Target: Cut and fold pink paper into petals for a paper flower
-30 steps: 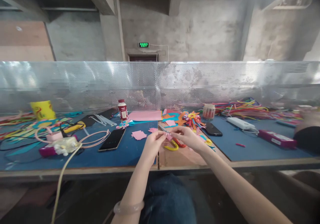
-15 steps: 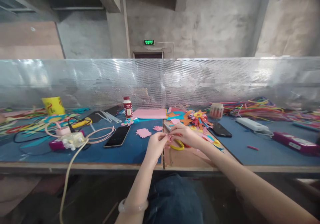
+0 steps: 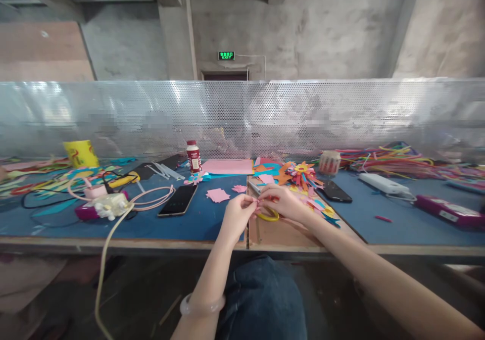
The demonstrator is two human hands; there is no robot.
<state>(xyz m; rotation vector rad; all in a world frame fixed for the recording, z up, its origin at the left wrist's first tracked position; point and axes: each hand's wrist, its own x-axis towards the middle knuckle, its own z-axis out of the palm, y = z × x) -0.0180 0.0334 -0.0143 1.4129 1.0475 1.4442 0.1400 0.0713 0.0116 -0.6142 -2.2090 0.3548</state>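
Over the brown board, my left hand (image 3: 238, 212) and my right hand (image 3: 280, 202) meet fingertip to fingertip. Both are closed in a pinch on a small pink paper piece (image 3: 258, 202), mostly covered by the fingers. Under my right hand lies a pair of scissors with a yellow handle (image 3: 270, 216); its blades point away from me. To the left of my hands rest a stack of pink paper cutouts (image 3: 217, 195) and a smaller pink paper flower shape (image 3: 239, 189). Behind my right hand sits a layered orange, yellow and pink paper flower (image 3: 302, 173).
A pink sheet (image 3: 227, 166) and a red-capped bottle (image 3: 193, 158) stand near the perforated metal divider (image 3: 151, 123). Phones lie left (image 3: 178, 200) and right (image 3: 335, 191). A cable (image 3: 104, 259) hangs over the front edge from the plugs (image 3: 109, 206).
The view has tilted slightly, so the table sits a little higher in the picture. My hands stay together, and less of the pink paper shows between the fingers.
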